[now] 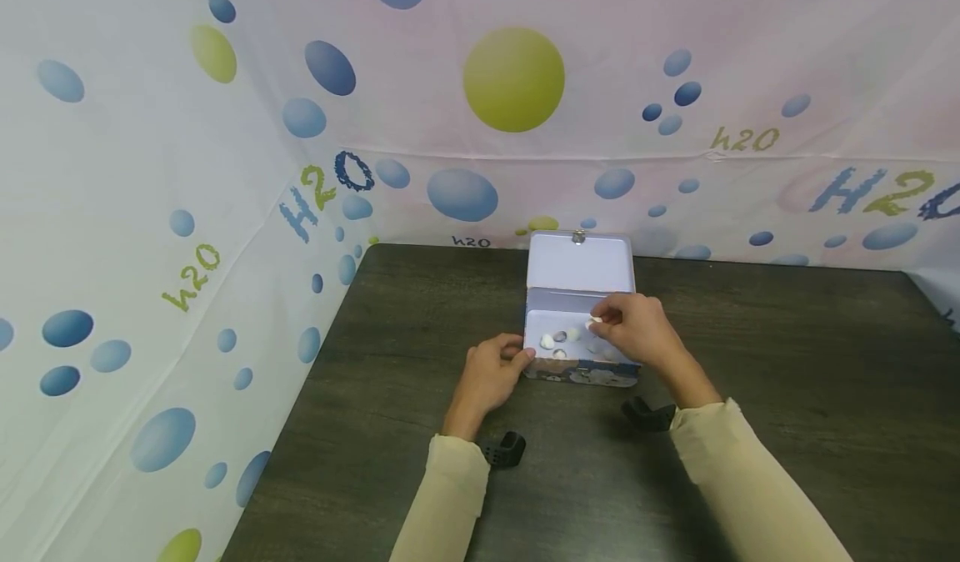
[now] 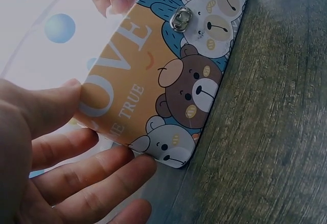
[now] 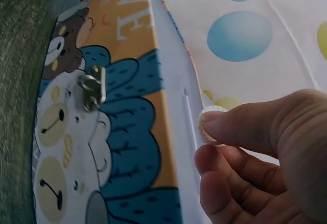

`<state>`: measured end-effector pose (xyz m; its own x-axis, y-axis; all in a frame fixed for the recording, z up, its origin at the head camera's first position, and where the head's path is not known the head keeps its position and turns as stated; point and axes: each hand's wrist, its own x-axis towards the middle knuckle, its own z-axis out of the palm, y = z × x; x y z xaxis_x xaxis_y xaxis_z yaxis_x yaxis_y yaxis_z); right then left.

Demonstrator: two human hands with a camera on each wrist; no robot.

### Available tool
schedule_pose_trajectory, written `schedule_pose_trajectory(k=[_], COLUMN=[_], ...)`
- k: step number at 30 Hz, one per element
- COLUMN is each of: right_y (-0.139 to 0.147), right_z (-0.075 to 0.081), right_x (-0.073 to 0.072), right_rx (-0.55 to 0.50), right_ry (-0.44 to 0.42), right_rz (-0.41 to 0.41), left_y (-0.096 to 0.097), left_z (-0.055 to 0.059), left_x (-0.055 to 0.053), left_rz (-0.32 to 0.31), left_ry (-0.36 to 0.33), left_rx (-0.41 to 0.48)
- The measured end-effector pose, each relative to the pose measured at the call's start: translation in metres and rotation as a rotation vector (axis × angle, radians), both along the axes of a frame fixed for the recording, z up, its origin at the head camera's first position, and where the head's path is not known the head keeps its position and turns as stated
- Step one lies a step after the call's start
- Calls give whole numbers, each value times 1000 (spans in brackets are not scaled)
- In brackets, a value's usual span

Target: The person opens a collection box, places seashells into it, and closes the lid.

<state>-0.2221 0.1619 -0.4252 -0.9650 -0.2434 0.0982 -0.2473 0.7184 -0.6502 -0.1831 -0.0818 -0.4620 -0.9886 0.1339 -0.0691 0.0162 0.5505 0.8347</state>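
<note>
A hinged tin box (image 1: 581, 372) stands on the table with its lid (image 1: 581, 262) raised at the back. Its front carries cartoon bears (image 2: 191, 88), white lettering and a metal clasp (image 3: 93, 88). My left hand (image 1: 491, 374) holds the box's front left corner, the thumb on the top edge and the fingers along the side. Over the right part of the box, my right hand (image 1: 637, 328) pinches a small white ridged seashell (image 3: 210, 124) between thumb and fingers. Several small shells (image 1: 547, 341) lie on the white floor inside; the hand partly covers that floor.
The dark wood-grain table (image 1: 787, 395) extends around the box. White sheeting (image 1: 405, 87) printed with bubbles hangs behind and to the left. Each wrist wears a black band (image 1: 504, 450) that stands off below the sleeve's edge.
</note>
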Motion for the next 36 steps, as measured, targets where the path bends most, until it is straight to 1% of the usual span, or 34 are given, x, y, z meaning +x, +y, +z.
schedule_pose_trajectory(k=[5, 10, 13, 15, 18, 22, 25, 30, 36], right_y=[-6, -10, -11, -11, -11, -7, -3, 4, 17], right_z=[-2, -6, -7, -6, -3, 1, 3, 6, 12], right_x=[0, -2, -1, -1, 0, 0, 0, -1, -3], right_rx=[-3, 24, 34, 38, 47, 75, 89, 79, 50], right_ry=[29, 71, 78, 67, 22, -13, -11, -10, -15], right_rz=[27, 48, 56, 64, 79, 76, 68, 62, 23], left_y=[-1, 0, 1, 1, 0, 0, -1, -2, 0], left_z=[0, 1, 1, 1, 1, 1, 1, 2, 2], left_x=[1, 1, 1, 2, 1, 1, 1, 2, 1], left_rz=[-3, -1, 2, 3, 0, -1, 1, 3, 1], left_ry=[-8, 4, 8, 11, 17, 20, 16, 10, 9], left_rx=[-3, -6, -8, -8, -8, -8, -7, -9, -5])
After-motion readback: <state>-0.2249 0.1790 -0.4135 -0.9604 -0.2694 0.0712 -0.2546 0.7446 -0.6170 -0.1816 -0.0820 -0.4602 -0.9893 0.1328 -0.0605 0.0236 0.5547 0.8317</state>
